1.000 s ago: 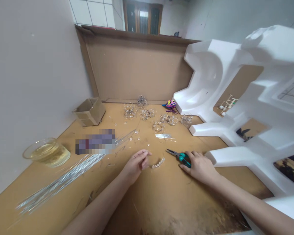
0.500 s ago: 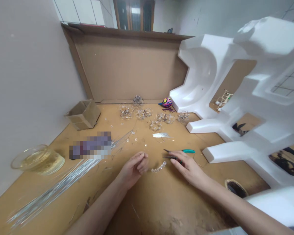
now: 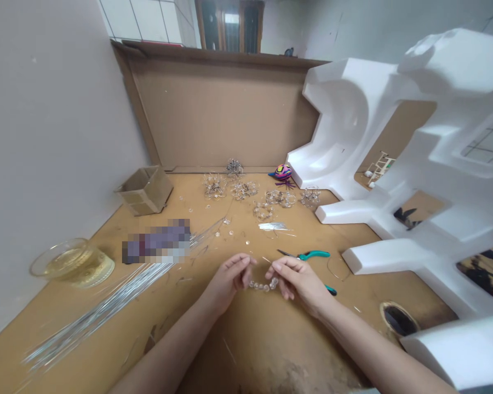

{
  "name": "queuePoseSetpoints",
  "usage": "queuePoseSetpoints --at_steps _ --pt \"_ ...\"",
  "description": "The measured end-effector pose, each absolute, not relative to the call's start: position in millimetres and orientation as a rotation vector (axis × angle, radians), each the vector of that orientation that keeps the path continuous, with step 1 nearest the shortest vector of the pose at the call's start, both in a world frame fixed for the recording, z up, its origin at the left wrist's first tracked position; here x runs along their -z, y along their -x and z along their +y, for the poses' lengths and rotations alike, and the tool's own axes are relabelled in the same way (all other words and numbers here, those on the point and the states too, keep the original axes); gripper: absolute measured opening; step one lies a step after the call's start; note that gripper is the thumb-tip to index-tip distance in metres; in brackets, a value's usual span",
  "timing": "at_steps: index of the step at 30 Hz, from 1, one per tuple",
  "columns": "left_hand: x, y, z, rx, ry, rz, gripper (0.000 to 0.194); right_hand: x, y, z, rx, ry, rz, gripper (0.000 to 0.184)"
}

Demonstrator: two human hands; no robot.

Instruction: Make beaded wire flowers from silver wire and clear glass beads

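Observation:
Between my hands hangs a short curved strand of clear beads on wire [image 3: 264,287]. My left hand [image 3: 231,276] pinches its left end, thumb against fingertips. At the other end, my right hand [image 3: 299,279] has thumb and forefinger closed on the wire, and a thin tip sticks out above the fingers. Teal-handled pliers [image 3: 316,255] lie on the table just behind my right hand, their dark jaws pointing left; one handle is partly hidden by that hand. Several loose clear beads [image 3: 247,242] are scattered beyond my hands.
Several bead-and-wire clusters [image 3: 245,190] and cut wires [image 3: 272,226] lie farther back. Long wires [image 3: 119,298], a glass bowl [image 3: 76,262] and a cardboard box [image 3: 145,190] are at left. White foam packing [image 3: 378,254] stands at right, near a round hole [image 3: 398,318]. A colourful ball-shaped object [image 3: 282,172] sits behind.
My right hand has left the pliers, which now lie on the table, and has taken the strand's right end. The beads are now stretched between both hands.

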State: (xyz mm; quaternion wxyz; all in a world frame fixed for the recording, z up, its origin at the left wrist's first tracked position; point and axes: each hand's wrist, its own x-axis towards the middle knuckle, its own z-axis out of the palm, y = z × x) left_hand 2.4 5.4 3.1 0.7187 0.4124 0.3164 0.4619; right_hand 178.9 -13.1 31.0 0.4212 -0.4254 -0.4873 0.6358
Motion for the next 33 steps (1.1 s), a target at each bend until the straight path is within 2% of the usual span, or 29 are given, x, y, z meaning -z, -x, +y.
queuePoseSetpoints --at_steps 11,23,33 --pt "-7 -5 -1 -0.965 -1.289 0.870 0.024 -32 -172 -7 -1.517 1.142 -1.385 0.031" --pt "-9 -7 -5 -1.044 -1.191 0.906 0.025 -23 -172 -12 -1.482 1.134 -1.292 0.030" --pt "-11 -9 -9 -0.980 -1.222 0.877 0.026 -27 -204 -18 -1.465 1.191 -1.454 0.033"
